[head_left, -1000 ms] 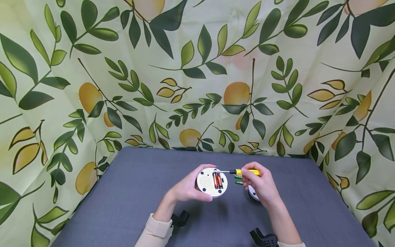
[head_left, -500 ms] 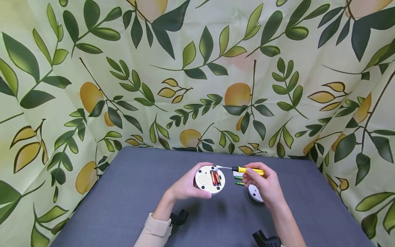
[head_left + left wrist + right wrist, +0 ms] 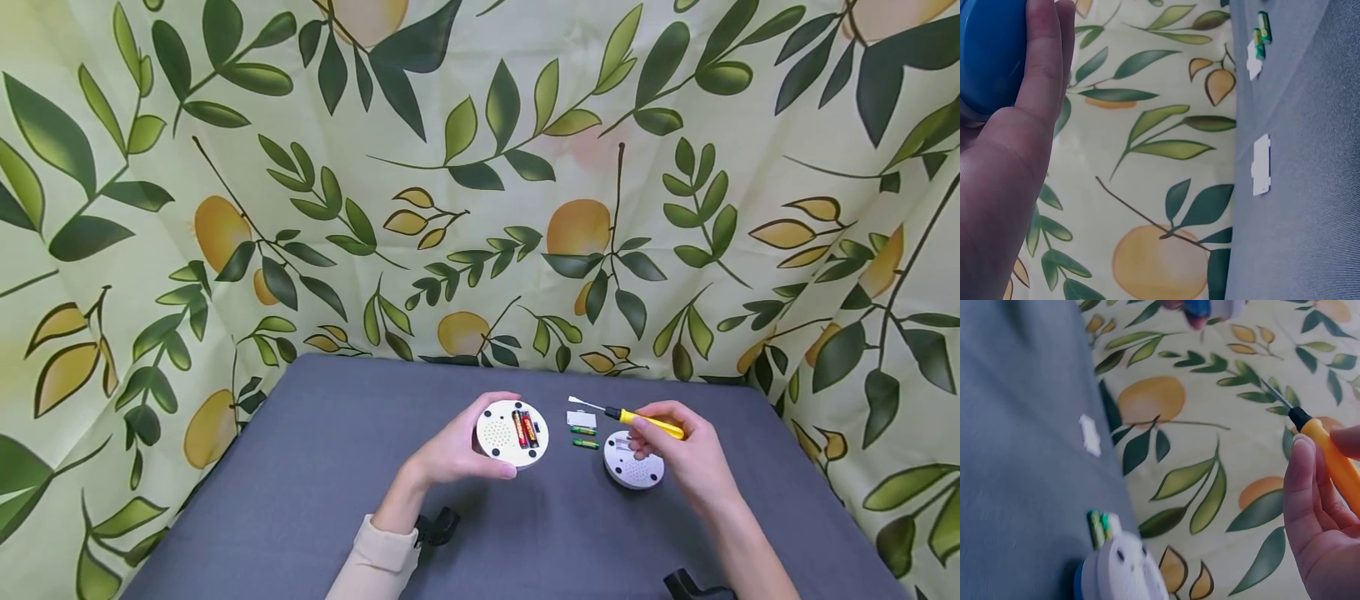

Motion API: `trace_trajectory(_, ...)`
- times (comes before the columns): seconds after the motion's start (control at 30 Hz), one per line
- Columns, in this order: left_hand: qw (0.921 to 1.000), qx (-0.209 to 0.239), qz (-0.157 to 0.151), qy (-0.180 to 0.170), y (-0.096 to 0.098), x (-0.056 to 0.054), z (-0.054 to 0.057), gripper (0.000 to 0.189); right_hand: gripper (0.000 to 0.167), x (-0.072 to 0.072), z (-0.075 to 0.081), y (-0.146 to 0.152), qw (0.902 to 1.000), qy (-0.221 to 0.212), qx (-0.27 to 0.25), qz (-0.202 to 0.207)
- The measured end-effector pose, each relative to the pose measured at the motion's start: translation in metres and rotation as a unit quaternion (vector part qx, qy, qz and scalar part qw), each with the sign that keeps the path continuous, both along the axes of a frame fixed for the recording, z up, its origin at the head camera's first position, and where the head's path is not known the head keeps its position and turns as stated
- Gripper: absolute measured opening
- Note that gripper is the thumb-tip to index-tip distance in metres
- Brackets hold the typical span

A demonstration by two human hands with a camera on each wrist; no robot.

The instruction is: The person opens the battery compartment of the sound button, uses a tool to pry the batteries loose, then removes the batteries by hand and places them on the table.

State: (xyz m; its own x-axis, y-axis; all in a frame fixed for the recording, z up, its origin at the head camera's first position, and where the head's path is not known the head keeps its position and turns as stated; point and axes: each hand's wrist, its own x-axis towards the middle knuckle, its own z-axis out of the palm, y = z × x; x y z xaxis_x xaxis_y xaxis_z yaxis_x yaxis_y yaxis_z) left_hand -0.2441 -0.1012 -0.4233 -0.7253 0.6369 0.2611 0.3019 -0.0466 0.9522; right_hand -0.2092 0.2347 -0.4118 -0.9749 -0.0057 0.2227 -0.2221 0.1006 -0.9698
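My left hand (image 3: 461,446) grips a round white device (image 3: 498,433) by its edge, underside facing me. Two red batteries (image 3: 525,428) lie in its uncovered battery slot. The device's other face, a blue dome (image 3: 991,56), shows in the left wrist view. My right hand (image 3: 686,446) holds a yellow-handled screwdriver (image 3: 651,422), its metal tip pointing left and clear of the device. Below that hand a second round white device (image 3: 633,468) lies underside up on the table, partly covered by the fingers.
Two green batteries (image 3: 584,437) lie on the grey table (image 3: 337,500) beside a white battery cover (image 3: 581,419). The left wrist view shows another white cover (image 3: 1262,164) farther along. A leaf-patterned cloth (image 3: 480,208) hangs behind and at the sides.
My right hand has drawn the screwdriver away from the battery slot, out to the right. More of the second device and the white cover now shows. The left hand has barely moved.
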Motion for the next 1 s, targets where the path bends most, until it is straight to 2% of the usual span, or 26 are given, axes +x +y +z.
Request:
trace_trajectory(0.27,1.0,-0.002,0.005,0.003,-0.001,0.0,0.001,0.09,0.029,0.005,-0.006,0.02,0.9928,-0.022,0.108,-0.049)
trace_trajectory(0.67,1.0,-0.005,0.008,0.001,-0.002,0.0,0.002,0.091,0.032,-0.002,-0.023,0.058,0.9821,-0.026,0.147,-0.114)
trace_trajectory(1.0,0.9999,-0.01,0.011,0.005,-0.002,-0.001,0.001,0.091,0.045,-0.013,-0.045,0.083,0.9625,-0.105,0.176,-0.178)
